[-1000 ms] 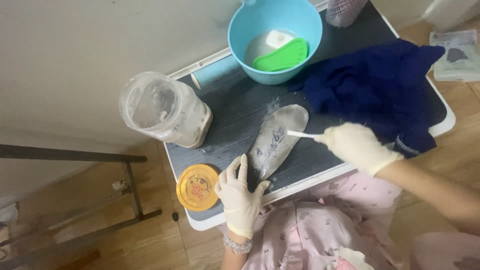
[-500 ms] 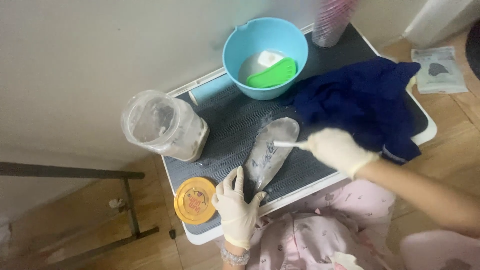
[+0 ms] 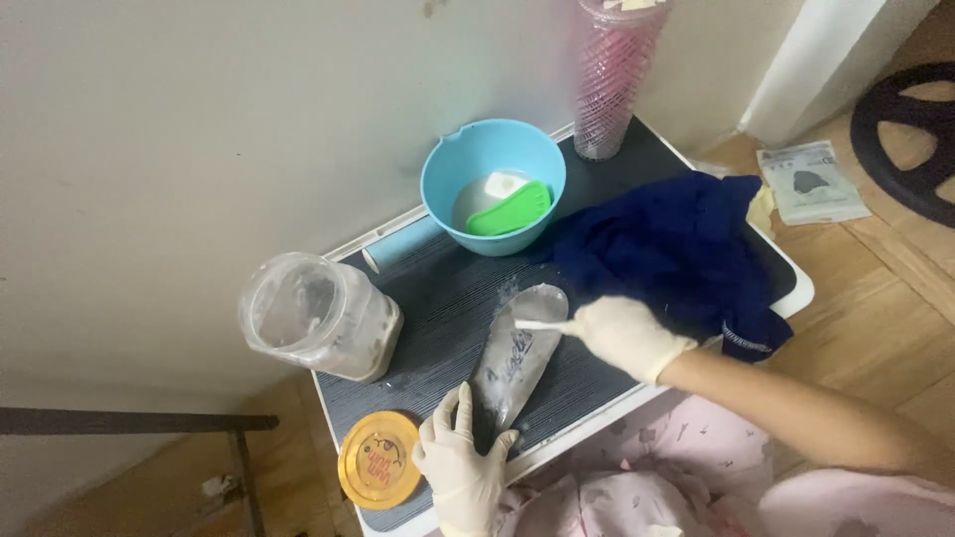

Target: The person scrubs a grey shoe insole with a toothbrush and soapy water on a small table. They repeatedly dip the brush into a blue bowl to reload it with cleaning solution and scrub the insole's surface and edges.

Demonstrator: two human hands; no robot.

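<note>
Down on the dark table [image 3: 438,298], the gloved left hand [image 3: 460,467] is lying open with fingers spread, pinning the near end of the grey insole [image 3: 517,360] so it stays put. Meanwhile the right hand [image 3: 627,336] is gripping a small white brush [image 3: 537,325], working its tip on the far end.

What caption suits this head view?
Gloved left hand steadies a shoe insole while the right hand touches it with a white stick.

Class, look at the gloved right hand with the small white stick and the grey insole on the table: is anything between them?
Nothing visible. The right hand holds the white stick, whose tip already reaches the grey insole. The left hand rests at the insole's near end, off that path.
</note>
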